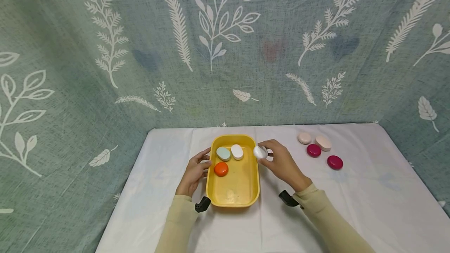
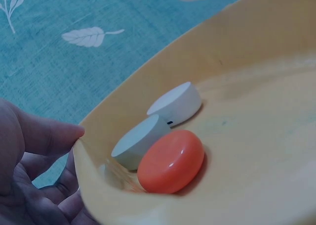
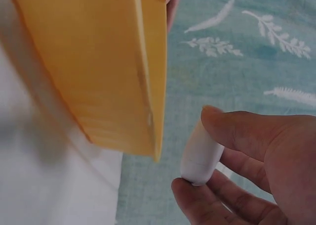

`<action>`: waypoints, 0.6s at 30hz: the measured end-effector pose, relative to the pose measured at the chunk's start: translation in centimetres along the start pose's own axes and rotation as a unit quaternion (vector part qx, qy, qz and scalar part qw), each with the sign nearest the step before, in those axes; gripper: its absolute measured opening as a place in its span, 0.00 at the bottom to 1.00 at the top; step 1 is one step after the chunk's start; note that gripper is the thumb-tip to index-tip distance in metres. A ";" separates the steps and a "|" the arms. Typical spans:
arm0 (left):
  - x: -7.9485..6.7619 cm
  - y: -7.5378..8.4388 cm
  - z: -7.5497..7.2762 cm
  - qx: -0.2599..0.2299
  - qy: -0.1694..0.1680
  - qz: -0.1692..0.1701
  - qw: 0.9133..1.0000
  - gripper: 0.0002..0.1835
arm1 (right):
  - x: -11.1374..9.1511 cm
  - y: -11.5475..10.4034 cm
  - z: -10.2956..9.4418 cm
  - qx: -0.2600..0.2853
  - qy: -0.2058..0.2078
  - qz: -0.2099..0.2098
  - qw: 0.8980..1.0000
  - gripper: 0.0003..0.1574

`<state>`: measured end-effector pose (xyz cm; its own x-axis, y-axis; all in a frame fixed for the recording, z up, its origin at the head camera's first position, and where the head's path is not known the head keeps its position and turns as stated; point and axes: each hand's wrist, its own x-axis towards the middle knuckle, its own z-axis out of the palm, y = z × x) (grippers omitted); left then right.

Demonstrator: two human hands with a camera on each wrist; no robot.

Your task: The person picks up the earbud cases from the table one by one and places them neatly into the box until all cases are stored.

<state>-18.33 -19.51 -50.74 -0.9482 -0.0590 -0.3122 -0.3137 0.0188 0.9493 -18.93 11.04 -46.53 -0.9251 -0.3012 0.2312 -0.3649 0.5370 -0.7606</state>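
A yellow tray (image 1: 233,200) lies on the white cloth, its rim pinched at the left side by my left hand (image 1: 194,171). In the left wrist view, the fingertips of that hand meet the tray's edge (image 2: 83,141). Just over the right rim, my right hand (image 1: 283,163) pinches a white oval soap bar (image 3: 200,156) between thumb and fingers. Inside the tray sit a pale green soap bar (image 1: 223,154), another white soap bar (image 1: 237,152) and a glossy orange soap bar (image 2: 171,161).
To the right on the white tablecloth (image 1: 379,206) are two pale pink soap bars (image 1: 323,143) and two dark red soap bars (image 1: 335,162). A green leaf-patterned curtain (image 1: 274,73) hangs behind the table and along its sides.
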 end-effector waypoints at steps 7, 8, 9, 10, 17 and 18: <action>0.0 0.2 0.2 0.003 0.003 -0.010 1.000 0.29 | 0.6 -0.7 0.6 -0.005 -0.012 -0.013 1.000 0.30; 0.0 0.2 0.2 0.004 0.003 -0.011 1.000 0.29 | 0.7 -0.8 0.7 -0.007 -0.014 -0.014 1.000 0.31; 0.0 0.2 0.2 0.005 0.004 -0.011 1.000 0.29 | 0.8 -0.9 0.7 -0.009 -0.017 -0.014 1.000 0.31; 0.0 0.2 0.2 0.006 0.004 -0.011 1.000 0.29 | 0.9 -1.0 0.8 -0.010 -0.019 -0.012 1.000 0.31; 0.0 0.3 0.3 0.006 0.009 -0.017 1.000 0.29 | 1.4 -1.6 1.3 -0.010 -0.039 -0.008 0.999 0.30; 0.0 0.2 0.3 0.006 0.009 -0.017 1.000 0.29 | 1.4 -1.7 1.4 -0.008 -0.042 -0.010 0.999 0.30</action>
<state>-18.39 -19.24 -50.50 -0.9356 -0.0781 -0.3443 -0.3473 0.0282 0.9373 -19.49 8.62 -45.78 -0.9060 -0.3765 0.1935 -0.3851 0.5432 -0.7461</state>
